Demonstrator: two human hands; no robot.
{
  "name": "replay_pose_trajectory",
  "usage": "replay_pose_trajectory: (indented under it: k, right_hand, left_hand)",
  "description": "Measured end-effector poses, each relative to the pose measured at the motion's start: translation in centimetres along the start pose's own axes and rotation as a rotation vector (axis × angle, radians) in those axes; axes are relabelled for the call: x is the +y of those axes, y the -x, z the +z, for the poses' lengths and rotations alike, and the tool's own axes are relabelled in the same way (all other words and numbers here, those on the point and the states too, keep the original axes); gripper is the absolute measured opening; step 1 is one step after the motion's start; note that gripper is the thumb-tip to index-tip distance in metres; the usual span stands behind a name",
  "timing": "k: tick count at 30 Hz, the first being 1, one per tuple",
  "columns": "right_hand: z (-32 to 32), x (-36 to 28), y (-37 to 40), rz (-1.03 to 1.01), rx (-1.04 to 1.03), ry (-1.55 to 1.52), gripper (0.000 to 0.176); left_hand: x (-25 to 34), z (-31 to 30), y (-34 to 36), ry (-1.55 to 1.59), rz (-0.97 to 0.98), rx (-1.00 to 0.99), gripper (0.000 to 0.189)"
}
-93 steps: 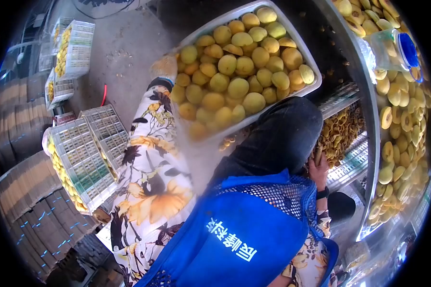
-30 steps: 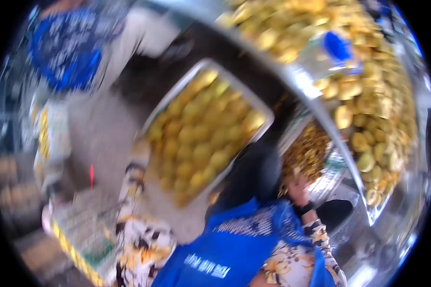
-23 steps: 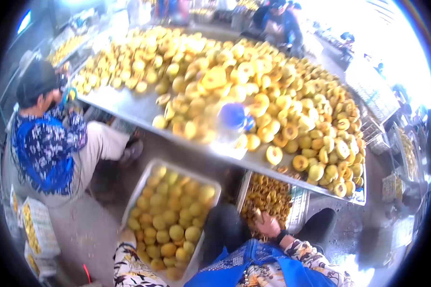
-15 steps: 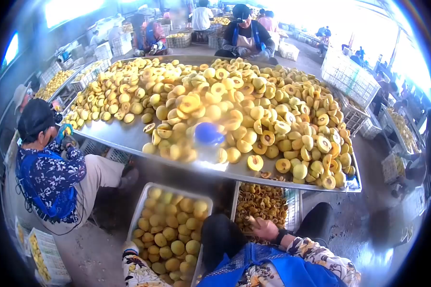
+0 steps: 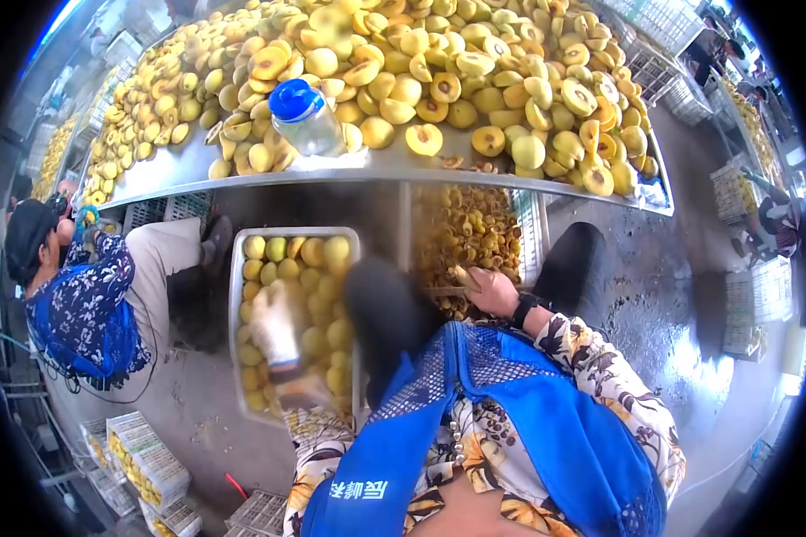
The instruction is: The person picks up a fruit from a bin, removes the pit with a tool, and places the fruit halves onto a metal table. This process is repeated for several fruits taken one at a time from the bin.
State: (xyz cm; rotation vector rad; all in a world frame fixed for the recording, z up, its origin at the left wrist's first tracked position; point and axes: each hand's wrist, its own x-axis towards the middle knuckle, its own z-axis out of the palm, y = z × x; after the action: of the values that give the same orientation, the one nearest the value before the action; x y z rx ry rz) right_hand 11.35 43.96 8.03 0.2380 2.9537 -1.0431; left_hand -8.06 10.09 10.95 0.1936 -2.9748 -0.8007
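My left hand, in a pale glove and smeared by motion, is over the whole yellow peaches in a white crate beside my left knee. Its fingers are too blurred to read. My bare right hand, with a dark band at the wrist, is between my knees. Its fingers are closed on a small pale piece that I cannot identify. Just beyond it is a crate of brown pits and scraps, partly under the table edge.
A metal table carries a large heap of halved peaches. A clear jar with a blue lid stands near its front edge. At left sits a co-worker in a blue apron. More crates stand on the floor.
The view has tipped downward. My left hand has moved from the crate's left side to over the peaches. My right hand stays by the crate of pits.
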Motion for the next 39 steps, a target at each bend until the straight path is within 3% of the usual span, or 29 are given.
replay_pose_trajectory:
  k: [1, 3, 4, 5, 6, 7, 8, 10, 12, 14, 18, 20, 22, 24, 26, 28, 30, 32, 36, 39]
  right_hand:
    - [-0.5, -0.1, 0.2, -0.003, -0.018, -0.015, 0.023]
    - [-1.1, 0.2, 0.6, -0.009, -0.054, -0.045, 0.024]
    - [-1.2, 0.7, 1.0, 0.005, -0.059, -0.074, 0.025]
    - [-1.3, 1.3, 1.4, 0.018, -0.064, -0.102, 0.027]
    - [-1.4, 1.8, 1.8, 0.03, -0.07, -0.128, 0.028]
    - [-1.6, 1.9, 2.1, -0.023, -0.039, -0.117, 0.034]
    - [-1.1, 2.8, 2.5, 0.027, -0.039, -0.26, 0.036]
    - [-0.6, 4.0, 3.0, 0.091, -0.036, -0.487, 0.038]
    - [-1.5, 4.0, 2.9, 0.115, -0.023, -0.657, 0.039]
    - [-0.8, 5.4, 3.0, 0.112, -0.001, -0.583, 0.039]
    - [0.0, 7.4, 3.2, 0.074, 0.037, -0.439, 0.036]
    - [-1.2, 6.6, 2.7, 0.091, 0.039, -0.215, 0.034]
    - [-1.1, 6.8, 2.6, 0.066, 0.079, -0.245, 0.033]
    - [-0.1, 7.7, 2.5, 0.141, -0.028, -0.346, 0.03]
    - [2.8, 10.2, 3.3, 0.206, -0.089, -0.44, 0.03]
    - [2.3, 10.7, 3.6, 0.21, -0.095, -0.477, 0.029]
    - [-2.3, 7.2, 2.8, 0.204, -0.038, -0.397, 0.03]
    - [-2.6, 8.1, 3.0, 0.044, -0.098, -0.462, 0.032]
    - [-0.3, 9.2, 3.6, 0.025, -0.158, -0.435, 0.037]
    - [-0.7, 8.3, 3.5, 0.104, -0.165, -0.443, 0.039]
  left_hand:
    - [1.8, 1.4, 0.6, 0.124, 0.019, -0.013, 0.038]
    - [7.8, 1.8, 3.3, 0.05, 0.054, -0.061, 0.035]
    - [10.7, 1.8, 4.9, 0.105, 0.156, -0.123, 0.033]
    - [11.6, 3.3, 5.9, 0.213, 0.463, -0.06, 0.033]
    - [14.2, 2.8, 7.3, -0.006, 0.699, -0.052, 0.033]
    - [16.7, 3.5, 8.5, 0.038, 0.508, -0.202, 0.031]
    - [18.1, 4.1, 9.5, 0.204, 0.583, -0.288, 0.031]
    - [20.7, 5.6, 10.8, 0.126, 0.668, -0.414, 0.029]
    - [23.2, 6.7, 11.6, 0.094, 0.786, -0.269, 0.028]
    - [25.9, 7.5, 10.5, 0.26, 0.715, -0.302, 0.028]
    - [31.2, 10.2, 4.3, 0.114, 0.655, -0.127, 0.029]
    - [34.5, 9.9, 2.0, 0.338, 0.551, -0.237, 0.037]
    - [37.0, 12.2, -1.4, 0.129, 0.489, -0.154, 0.045]
    - [38.8, 14.2, -2.9, 0.265, 0.524, -0.085, 0.054]
    - [41.4, 15.6, -3.2, 0.065, 0.456, -0.235, 0.057]
    - [41.4, 17.3, -2.9, 0.192, 0.433, -0.206, 0.054]
    - [41.2, 18.2, -2.5, 0.215, 0.357, -0.156, 0.051]
    - [41.5, 16.4, -1.8, 0.248, 0.291, -0.205, 0.047]
    - [41.7, 16.0, -5.1, 0.257, 0.285, 0.072, 0.057]
    - [42.9, 16.2, -7.9, 0.117, 0.312, -0.018, 0.053]
